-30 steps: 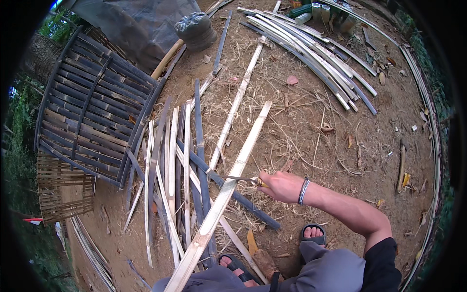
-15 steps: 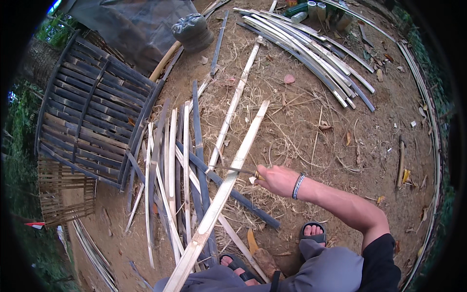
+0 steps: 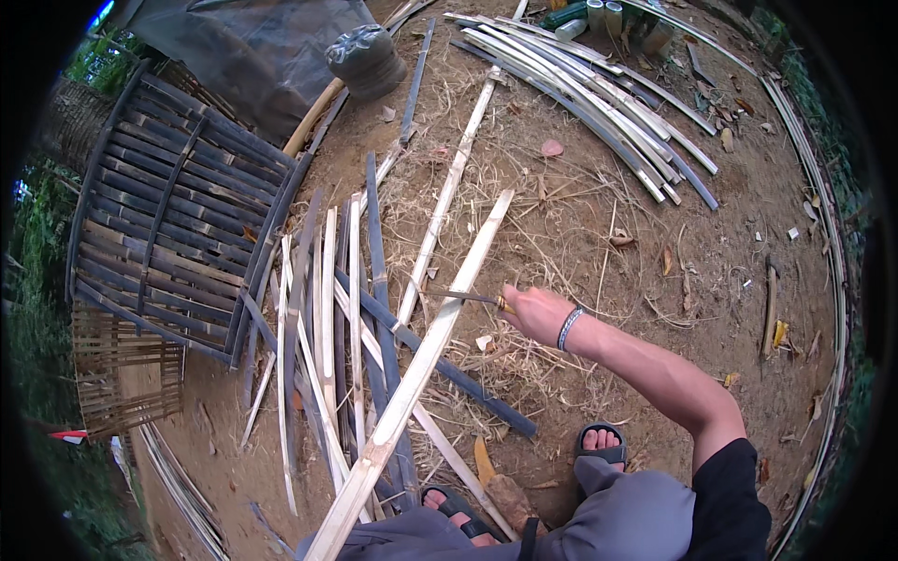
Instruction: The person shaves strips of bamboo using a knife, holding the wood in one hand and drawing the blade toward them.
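Observation:
My right hand [image 3: 539, 314] is closed around the handle of a knife [image 3: 468, 297]. Its thin dark blade lies across a long pale bamboo strip [image 3: 404, 388]. This strip slants from the lower edge, over my lap, toward the middle of the ground. My left hand is out of the picture. Left of the strip lies a loose heap of bamboo strips [image 3: 329, 309], some pale and some dark. A dark strip [image 3: 468, 385] passes beneath the one at the knife.
At the left leans a slatted bamboo rack [image 3: 178, 215]. A bundle of pale strips [image 3: 599, 98] lies at the far right, near glass jars [image 3: 613, 19]. Shavings [image 3: 524, 252] litter the dirt. My sandalled feet [image 3: 603, 439] are close by. A filled plastic bag [image 3: 367, 61] stands at the back.
My right hand and the knife have moved a little up along the strip, away from me. A pale chip that was by the hand now shows on the ground below it.

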